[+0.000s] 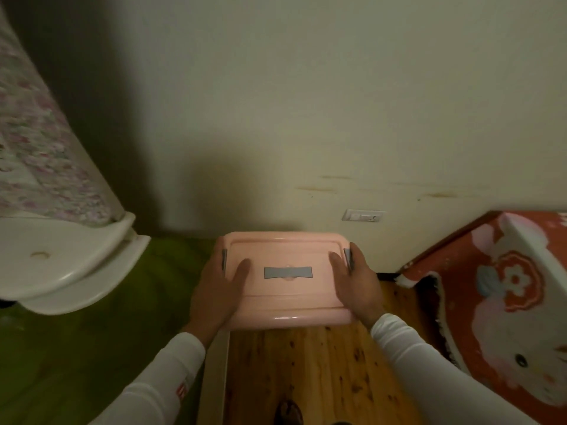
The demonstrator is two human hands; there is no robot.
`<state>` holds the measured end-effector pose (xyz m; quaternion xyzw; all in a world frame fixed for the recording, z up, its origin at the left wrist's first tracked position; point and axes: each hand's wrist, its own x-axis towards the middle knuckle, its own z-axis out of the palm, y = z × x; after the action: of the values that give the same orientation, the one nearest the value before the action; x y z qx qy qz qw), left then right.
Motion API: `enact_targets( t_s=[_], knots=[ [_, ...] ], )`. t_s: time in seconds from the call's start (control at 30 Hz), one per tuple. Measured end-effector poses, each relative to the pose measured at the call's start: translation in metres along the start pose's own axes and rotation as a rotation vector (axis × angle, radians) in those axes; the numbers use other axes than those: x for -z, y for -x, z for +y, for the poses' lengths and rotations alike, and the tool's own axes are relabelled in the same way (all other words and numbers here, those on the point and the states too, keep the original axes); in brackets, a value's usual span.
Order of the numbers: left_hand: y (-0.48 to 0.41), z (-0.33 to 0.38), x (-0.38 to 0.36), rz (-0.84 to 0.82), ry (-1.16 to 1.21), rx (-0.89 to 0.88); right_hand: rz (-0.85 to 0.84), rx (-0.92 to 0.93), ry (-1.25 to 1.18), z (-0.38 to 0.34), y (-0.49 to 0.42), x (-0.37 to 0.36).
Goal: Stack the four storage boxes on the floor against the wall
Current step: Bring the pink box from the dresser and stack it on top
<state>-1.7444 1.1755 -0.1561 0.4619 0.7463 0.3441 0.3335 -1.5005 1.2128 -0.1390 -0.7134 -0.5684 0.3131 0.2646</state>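
Observation:
A pink storage box [288, 299] with a grey handle on its lid is close to the cream wall [306, 118], above the wooden floor [313, 372]. My left hand [216, 291] grips its left side, thumb lying on the lid by the grey left clasp. My right hand [357, 282] grips the right side in the same way, thumb on the lid beside the right clasp. What lies under the box is hidden. No other storage box shows.
A white plastic piece [70, 265] with a floral cover stands at the left over a green surface [92, 348]. A red cartoon-print blanket [503, 302] covers something at the right. A wall socket [363, 215] sits low behind the box.

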Motion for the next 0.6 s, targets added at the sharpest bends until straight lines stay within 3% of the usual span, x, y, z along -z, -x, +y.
enact_targets(
  t_s=[0.6],
  knots=[
    [-0.059, -0.009, -0.095, -0.123, 0.039, 0.172, 0.019, -0.103, 0.003, 0.070, -0.070, -0.005]
  ],
)
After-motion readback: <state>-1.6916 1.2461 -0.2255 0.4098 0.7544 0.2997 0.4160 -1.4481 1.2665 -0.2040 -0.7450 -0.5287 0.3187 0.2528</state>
